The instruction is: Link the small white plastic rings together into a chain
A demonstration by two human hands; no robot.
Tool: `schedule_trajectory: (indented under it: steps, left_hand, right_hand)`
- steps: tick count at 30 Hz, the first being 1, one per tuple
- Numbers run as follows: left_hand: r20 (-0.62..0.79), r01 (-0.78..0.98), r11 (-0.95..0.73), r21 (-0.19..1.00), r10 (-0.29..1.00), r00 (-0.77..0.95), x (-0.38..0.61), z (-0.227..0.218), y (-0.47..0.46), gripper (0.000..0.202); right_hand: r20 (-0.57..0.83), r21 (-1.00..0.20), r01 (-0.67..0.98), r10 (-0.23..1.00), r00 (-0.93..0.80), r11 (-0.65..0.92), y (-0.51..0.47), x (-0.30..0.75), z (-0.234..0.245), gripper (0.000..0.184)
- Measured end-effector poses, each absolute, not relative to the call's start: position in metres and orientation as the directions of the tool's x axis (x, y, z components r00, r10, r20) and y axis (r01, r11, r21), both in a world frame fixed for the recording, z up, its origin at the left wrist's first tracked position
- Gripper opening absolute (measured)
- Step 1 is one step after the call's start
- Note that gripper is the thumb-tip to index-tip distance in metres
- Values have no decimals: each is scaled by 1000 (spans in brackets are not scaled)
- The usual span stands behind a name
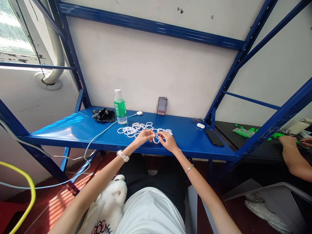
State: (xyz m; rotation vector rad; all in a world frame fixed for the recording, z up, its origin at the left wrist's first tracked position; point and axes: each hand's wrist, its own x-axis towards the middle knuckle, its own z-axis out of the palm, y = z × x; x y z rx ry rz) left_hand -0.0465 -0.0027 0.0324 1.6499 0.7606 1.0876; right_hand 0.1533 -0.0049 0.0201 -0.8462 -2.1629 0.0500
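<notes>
Both hands meet over the front of the blue table (97, 135), pinching a small white ring (156, 139) between them. My left hand (144, 137) comes in from the left, fingertips closed at the ring's left side. On the other side, my right hand (167, 141) has thumb and fingers closed at its upper right edge. A loose heap of white rings (133, 129) lies just behind and to the left of my hands, and more rings show behind my right hand. The fingers partly cover the held ring.
Behind the rings stand a water bottle (120, 109) and a phone (162, 106) against the wall. A black plastic bag (103, 114) lies left. Glasses (198, 120), a white case (201, 125) and a black phone (214, 137) lie right. Another person's arm (296, 159) works beside green pieces.
</notes>
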Motion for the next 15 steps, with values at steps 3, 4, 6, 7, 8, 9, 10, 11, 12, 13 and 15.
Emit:
schedule_trajectory:
  steps: [3,4,6,7,8,9,10,11,12,13,15]
  left_hand:
    - [289,2,-321,947,853,434,-43,31,-5,40]
    - [286,8,-323,946,851,441,-42,31,-5,40]
    - [287,20,-332,943,844,452,-41,29,-5,41]
    - [290,24,-336,941,843,453,-40,28,-5,42]
    - [291,27,-338,941,845,450,-40,27,-5,43]
    - [289,32,-337,941,848,444,-40,26,-5,45]
    - [283,39,-332,942,853,438,-39,25,-4,48]
    - [273,48,-324,945,859,434,-39,23,-4,51]
    - [259,58,-313,948,864,432,-38,23,-4,53]
    - [246,66,-302,951,868,432,-38,22,-3,54]
    - [232,80,-296,952,867,441,-36,21,-3,51]
  right_hand:
    - [680,-257,546,551,-484,797,0,153,16,24]
    - [683,-250,542,542,-489,803,1,153,15,25]
    - [681,-251,536,540,-494,806,3,153,13,25]
    - [677,-259,533,545,-495,806,4,153,13,25]
    - [674,-271,531,552,-492,803,4,154,12,25]
    - [672,-286,530,561,-483,798,5,154,12,25]
    - [674,-305,532,573,-466,790,5,154,12,24]
    - [678,-327,536,588,-441,778,5,154,12,24]
    - [682,-350,541,604,-412,765,6,155,12,24]
    - [688,-373,546,618,-381,750,6,155,12,25]
    - [697,-417,549,642,-319,725,6,155,13,27]
